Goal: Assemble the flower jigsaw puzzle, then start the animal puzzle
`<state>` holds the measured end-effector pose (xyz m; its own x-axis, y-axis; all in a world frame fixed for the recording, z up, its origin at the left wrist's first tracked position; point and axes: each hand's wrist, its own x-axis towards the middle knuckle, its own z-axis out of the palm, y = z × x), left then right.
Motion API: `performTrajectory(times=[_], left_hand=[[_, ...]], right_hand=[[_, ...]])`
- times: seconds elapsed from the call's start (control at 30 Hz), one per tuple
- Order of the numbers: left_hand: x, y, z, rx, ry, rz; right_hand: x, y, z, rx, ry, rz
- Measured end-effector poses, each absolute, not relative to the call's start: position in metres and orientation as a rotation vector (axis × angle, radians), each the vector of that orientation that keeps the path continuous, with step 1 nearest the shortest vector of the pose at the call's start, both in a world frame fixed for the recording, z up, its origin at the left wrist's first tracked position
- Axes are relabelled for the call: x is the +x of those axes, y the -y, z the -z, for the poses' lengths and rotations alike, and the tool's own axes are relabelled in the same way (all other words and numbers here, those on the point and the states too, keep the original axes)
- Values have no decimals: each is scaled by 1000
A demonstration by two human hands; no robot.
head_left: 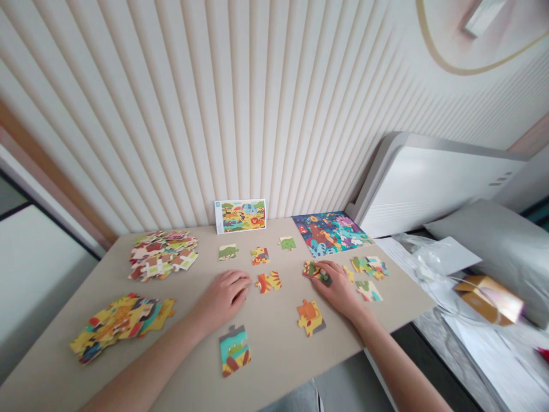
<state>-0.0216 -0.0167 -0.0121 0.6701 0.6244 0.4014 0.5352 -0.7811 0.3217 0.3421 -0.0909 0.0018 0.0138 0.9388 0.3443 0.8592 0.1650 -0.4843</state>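
My left hand (pixel 225 297) rests on the table with its fingers curled under; what they hold, if anything, is hidden. Right of it lies an orange striped puzzle piece (pixel 269 282), with a lion piece (pixel 259 256) just beyond. My right hand (pixel 337 286) has its thumb and fingers closed on a dark green and red puzzle piece (pixel 312 269), low over the table or touching it. Nearer me are an orange and yellow piece (pixel 310 318) and a teal crocodile piece (pixel 235 350). Two green pieces lie farther back, one on the left (pixel 229 252), one on the right (pixel 287 243).
Two puzzle piles, one mixed (pixel 160 257) and one mostly yellow (pixel 118 323), occupy the table's left. A picture card (pixel 240 216) leans on the ribbed wall. At right are a dark blue picture sheet (pixel 334 232), more pieces (pixel 369 266) and a bed (pixel 446 189) beyond the edge.
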Motion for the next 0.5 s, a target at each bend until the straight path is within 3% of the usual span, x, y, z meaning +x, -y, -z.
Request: performTrajectory(times=[0.3,0.5], left_hand=[[-21,17,12,2699,-936,-774],[-22,17,13,2692,-954,-750]], right_hand=[[370,89,8,-1638,1422,-226],[377,89,9,-1535,1095,-439]])
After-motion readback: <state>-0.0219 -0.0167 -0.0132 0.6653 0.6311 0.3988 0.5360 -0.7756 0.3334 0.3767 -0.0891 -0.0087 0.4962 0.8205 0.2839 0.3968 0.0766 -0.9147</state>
